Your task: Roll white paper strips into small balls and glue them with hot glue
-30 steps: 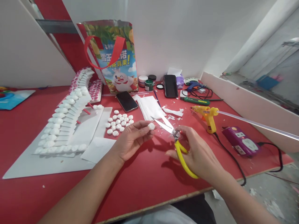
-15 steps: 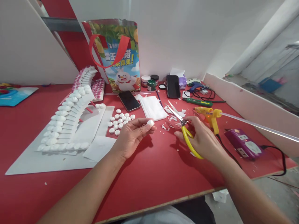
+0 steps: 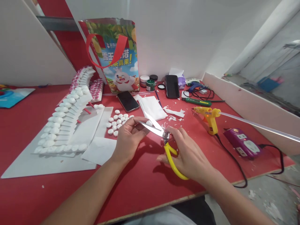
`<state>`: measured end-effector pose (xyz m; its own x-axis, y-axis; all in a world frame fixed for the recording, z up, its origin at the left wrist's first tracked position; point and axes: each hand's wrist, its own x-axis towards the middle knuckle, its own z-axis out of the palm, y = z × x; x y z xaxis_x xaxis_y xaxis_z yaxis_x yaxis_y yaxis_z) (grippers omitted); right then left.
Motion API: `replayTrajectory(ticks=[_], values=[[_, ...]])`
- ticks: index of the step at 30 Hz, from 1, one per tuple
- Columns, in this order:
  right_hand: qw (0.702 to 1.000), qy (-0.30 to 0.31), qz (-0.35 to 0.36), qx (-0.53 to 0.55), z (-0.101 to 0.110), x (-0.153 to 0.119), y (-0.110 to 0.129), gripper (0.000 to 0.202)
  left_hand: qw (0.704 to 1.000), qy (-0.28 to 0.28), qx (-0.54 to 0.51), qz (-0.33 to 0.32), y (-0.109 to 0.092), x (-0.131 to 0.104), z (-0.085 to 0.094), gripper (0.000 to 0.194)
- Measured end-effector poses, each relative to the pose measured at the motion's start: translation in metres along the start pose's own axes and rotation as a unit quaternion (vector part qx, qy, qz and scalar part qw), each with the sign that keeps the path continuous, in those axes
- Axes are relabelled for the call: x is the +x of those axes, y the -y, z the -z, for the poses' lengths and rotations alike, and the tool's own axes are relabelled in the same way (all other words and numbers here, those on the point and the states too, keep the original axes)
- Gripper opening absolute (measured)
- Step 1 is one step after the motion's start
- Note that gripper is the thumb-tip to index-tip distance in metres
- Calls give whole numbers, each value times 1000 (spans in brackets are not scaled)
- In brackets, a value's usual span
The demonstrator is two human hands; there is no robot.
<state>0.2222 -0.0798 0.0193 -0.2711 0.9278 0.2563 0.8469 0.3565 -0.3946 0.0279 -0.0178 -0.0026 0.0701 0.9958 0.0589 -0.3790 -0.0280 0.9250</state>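
My left hand (image 3: 128,139) is closed in a pinch on a small white paper-covered ball (image 3: 149,123), partly hidden behind a scissor blade. My right hand (image 3: 189,153) grips the yellow-handled scissors (image 3: 173,162). Their blades are spread apart and cross over the left fingertips, around the ball; whether they touch it I cannot tell. Several similar white balls (image 3: 115,122) lie grouped left of my left hand. Farther left stands a curved white paper structure (image 3: 76,120) edged with rows of these balls, on a white board (image 3: 58,165).
A stack of white tissue sheets (image 3: 152,107) and paper scraps (image 3: 174,112) lie beyond my hands. At the right are a yellow glue gun (image 3: 211,120) with a long glue stick and a purple power socket (image 3: 243,142). Phones (image 3: 128,101), paint jars (image 3: 150,84) and a printed bag (image 3: 122,56) stand behind.
My right hand has brought the scissors left and toward me, so the spread blades now reach the white ball. My left hand still pinches the ball and has turned slightly.
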Motion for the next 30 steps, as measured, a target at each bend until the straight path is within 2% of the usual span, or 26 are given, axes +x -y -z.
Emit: replayTrajectory(ticks=[8,24,30], values=[[1000,4,-11,11,0,4,2,62,995,-19,80,-51,-4,-2,-2,21],[999,-31,-5,-12,-7,2,3,53,992,-26,87,-86,1,-3,-1,15],[999,-29,-21,-12,-8,0,5,39,992,-21,92,-87,-2,-3,-3,15]])
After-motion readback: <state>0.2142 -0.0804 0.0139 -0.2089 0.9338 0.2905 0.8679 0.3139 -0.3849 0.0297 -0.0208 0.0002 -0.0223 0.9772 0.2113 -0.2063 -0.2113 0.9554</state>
